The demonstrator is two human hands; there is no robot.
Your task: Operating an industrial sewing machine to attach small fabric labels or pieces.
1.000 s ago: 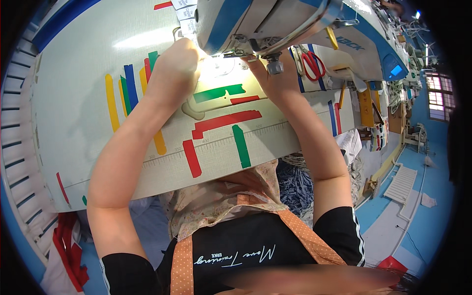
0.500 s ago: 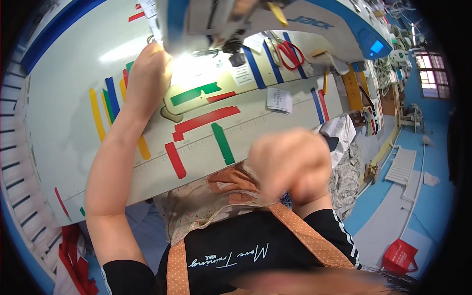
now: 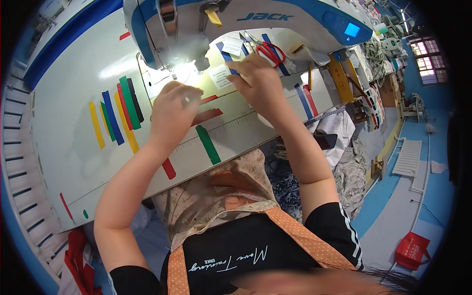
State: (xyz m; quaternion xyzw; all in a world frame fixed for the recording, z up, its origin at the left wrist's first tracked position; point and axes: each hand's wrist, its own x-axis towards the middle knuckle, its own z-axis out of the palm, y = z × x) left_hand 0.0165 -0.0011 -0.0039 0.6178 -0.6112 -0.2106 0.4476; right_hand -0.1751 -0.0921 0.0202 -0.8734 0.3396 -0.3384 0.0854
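Note:
A white and blue sewing machine [image 3: 295, 22] stands at the far side, its lamp lighting the needle area [image 3: 174, 73]. My left hand [image 3: 172, 113] is just in front of the needle, over the plate's near edge. Its fingers are curled together, and whatever they hold, if anything, is hidden. To the right, my right hand [image 3: 258, 81] hovers by a printed white paper label [image 3: 223, 77] on the machine bed. Its thumb and fingers point left and stand apart, with nothing visible between them. Its wrist hides part of the bed behind it.
Red-handled scissors [image 3: 270, 53] lie behind my right hand, beside a small white card [image 3: 232, 46]. Coloured tape strips [image 3: 130, 103] mark the table left of my left hand. A green strip [image 3: 209, 144] is stuck near the front edge. A dark phone [image 3: 326, 141] rests on white cloth at right.
My left hand has come back from the far left of the machine to the needle front. My right hand has risen from near my body to the machine bed. The view has shifted right.

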